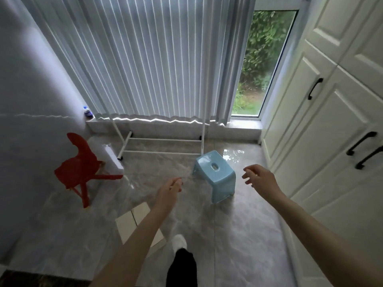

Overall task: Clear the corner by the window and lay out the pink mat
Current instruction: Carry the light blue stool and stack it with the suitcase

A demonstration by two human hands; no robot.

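Note:
A light blue plastic stool (pixel 215 175) stands upright on the grey tiled floor near the window corner. My left hand (pixel 169 188) hovers just left of it, fingers loosely curled and holding nothing. My right hand (pixel 260 176) is stretched out to the stool's right, fingers spread and relaxed, a short gap from it. A small red chair (pixel 80 168) stands against the left wall. No pink mat is in view.
A white rolling rack (pixel 163 139) stands before the pleated curtain (pixel 145 59). A white jug (pixel 110 157) leans beside the red chair, a small bottle (pixel 88 111) sits on the sill. Flat cardboard (pixel 134 222) lies on the floor. White cupboards (pixel 331 121) line the right side.

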